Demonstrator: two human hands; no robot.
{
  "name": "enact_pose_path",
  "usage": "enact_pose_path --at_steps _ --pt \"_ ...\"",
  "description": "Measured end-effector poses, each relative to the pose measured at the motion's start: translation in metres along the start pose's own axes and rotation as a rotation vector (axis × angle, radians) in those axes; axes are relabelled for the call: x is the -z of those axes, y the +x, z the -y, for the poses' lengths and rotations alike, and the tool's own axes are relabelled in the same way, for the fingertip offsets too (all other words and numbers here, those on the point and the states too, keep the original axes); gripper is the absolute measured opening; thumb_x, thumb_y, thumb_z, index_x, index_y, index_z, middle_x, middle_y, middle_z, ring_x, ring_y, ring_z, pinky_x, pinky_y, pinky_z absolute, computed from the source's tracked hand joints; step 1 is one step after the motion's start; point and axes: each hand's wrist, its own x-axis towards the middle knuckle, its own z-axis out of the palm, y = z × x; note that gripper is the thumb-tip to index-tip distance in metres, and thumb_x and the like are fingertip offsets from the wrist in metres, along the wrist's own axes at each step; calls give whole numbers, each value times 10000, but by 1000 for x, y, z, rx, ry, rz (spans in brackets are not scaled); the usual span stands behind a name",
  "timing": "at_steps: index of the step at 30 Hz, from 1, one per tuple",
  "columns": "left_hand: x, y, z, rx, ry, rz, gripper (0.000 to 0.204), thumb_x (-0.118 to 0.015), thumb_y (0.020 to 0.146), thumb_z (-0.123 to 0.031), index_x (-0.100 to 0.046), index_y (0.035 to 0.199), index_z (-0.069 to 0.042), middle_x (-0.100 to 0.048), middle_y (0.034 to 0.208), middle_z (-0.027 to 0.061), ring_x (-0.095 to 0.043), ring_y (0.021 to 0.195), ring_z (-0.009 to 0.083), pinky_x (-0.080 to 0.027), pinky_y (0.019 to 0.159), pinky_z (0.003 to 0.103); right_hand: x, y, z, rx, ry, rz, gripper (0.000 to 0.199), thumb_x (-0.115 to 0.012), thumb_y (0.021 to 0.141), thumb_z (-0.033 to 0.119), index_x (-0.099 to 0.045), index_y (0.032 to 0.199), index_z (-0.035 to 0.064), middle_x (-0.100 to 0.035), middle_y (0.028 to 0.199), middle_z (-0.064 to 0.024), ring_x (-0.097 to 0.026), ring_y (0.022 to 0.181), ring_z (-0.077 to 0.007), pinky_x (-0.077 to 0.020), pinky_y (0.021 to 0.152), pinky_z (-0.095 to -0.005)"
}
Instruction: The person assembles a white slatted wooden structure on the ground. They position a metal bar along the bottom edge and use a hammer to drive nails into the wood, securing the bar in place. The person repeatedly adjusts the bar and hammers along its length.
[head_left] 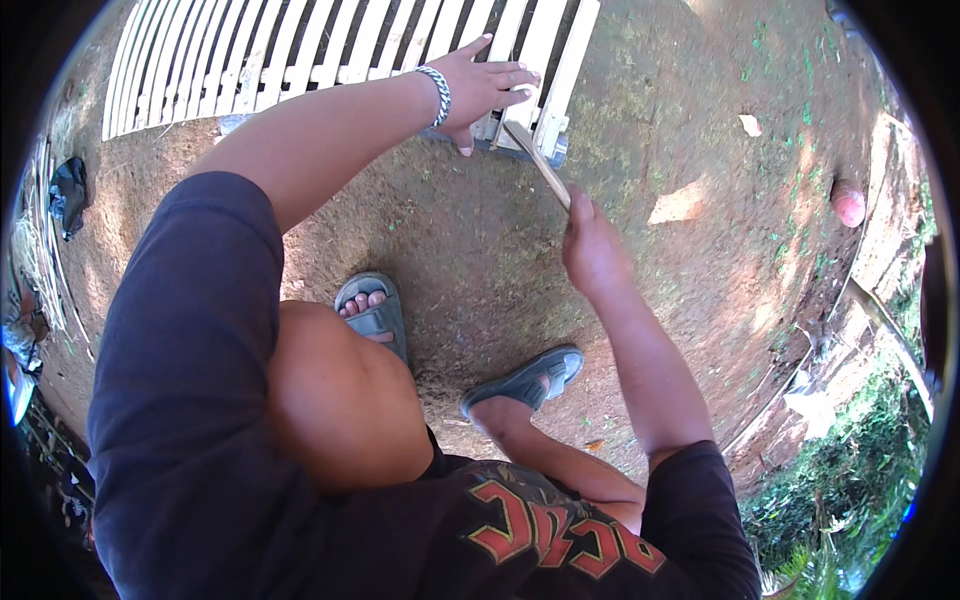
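A panel of pale slats [325, 45] lies low at the top, its slats side by side with dark gaps between them. Fingers spread, my left hand [485, 90] rests on or just over the slats near the panel's right end; a chain bracelet circles that wrist. My right hand [594, 245] is closed round the near end of a long, narrow, wood-coloured tool [545, 168]. The tool slants up and left, its darker far tip at a slat's near end, just right of my left hand. Its exact kind cannot be made out.
My sandalled feet stand on bare brown earth [480, 270] below the panel. A reddish round object [848, 203] lies at the far right, and a dark crumpled bag [68, 197] at the left. Green plants [850, 480] and a pale pole [895, 340] edge the lower right.
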Motion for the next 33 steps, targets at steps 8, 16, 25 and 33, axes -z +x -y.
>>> enact_pose_path --at_steps 8,16,25,33 --pt "5 -3 5 -19 3 26 1176 -897 657 -573 -328 1618 -206 -166 1730 -42 -185 1585 127 -83 1316 540 37 -7 0 245 -112 -165 405 -451 1061 141 -433 1466 145 -671 1145 -229 -711 914 -417 -583 750 -522" --pt "3 -1 8 -23 6 42 1212 -912 641 -558 -293 1633 -237 -175 1728 -60 -197 1582 122 -92 1317 536 55 3 -1 204 -185 -136 430 -484 1020 104 -445 1446 149 -664 1143 -197 -709 892 -410 -575 762 -530" --pt "1 2 10 -22 4 35 1209 -909 642 -549 -282 1636 -265 -166 1730 -62 -202 1580 126 -104 1318 537 42 14 -5 195 -175 -87 369 -492 1015 106 -488 1382 139 -672 1125 -194 -712 875 -408 -581 754 -518" --pt "0 3 11 -48 -32 26 1152 -905 680 -521 -316 1626 -232 -174 1733 -49 -196 1586 141 -90 1301 585 44 21 -8 106 -297 17 356 -485 1012 80 -495 1366 113 -674 1108 -196 -712 897 -395 -584 752 -500"
